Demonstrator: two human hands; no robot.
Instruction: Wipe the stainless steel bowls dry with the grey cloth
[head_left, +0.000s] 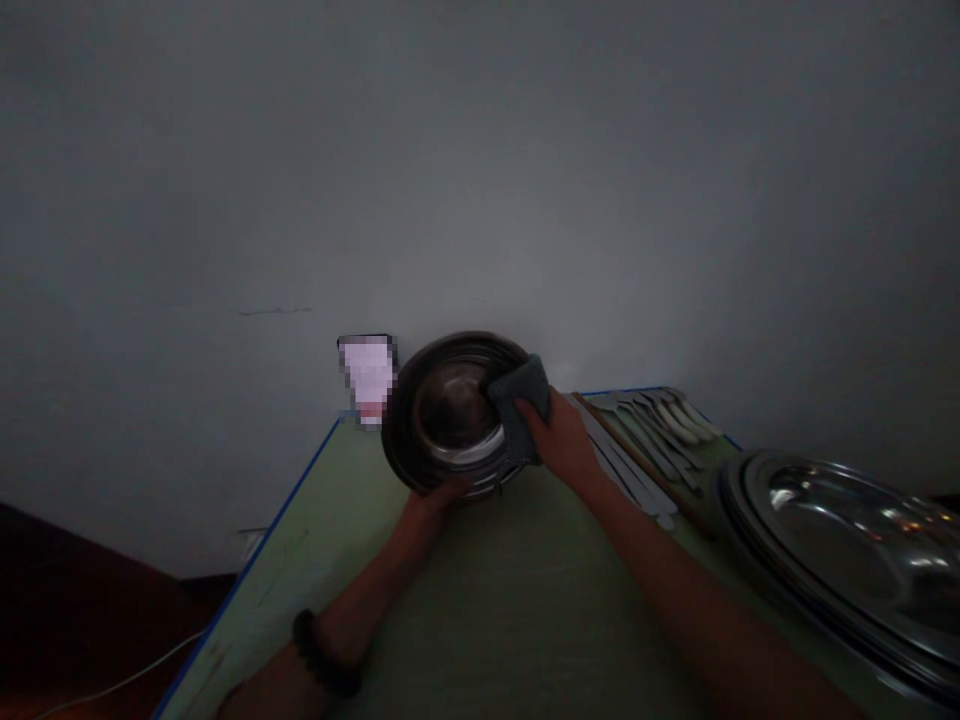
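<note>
A round stainless steel bowl (459,405) is held up over the table, tilted so that its shiny inside faces me. My left hand (442,497) grips its lower rim, thumb on the near side and the other fingers hidden behind. A folded grey-green cloth (521,400) lies against the bowl's right side. Closed on that cloth, my right hand (555,435) presses it to the rim; some of its fingers are out of sight.
The green table (480,600) has blue edging and meets a grey wall. Several pieces of cutlery (660,430) and a long brown stick (637,455) lie at the back right. Stacked steel basins (847,550) stand at the right. A blurred upright screen (367,375) leans at the back left.
</note>
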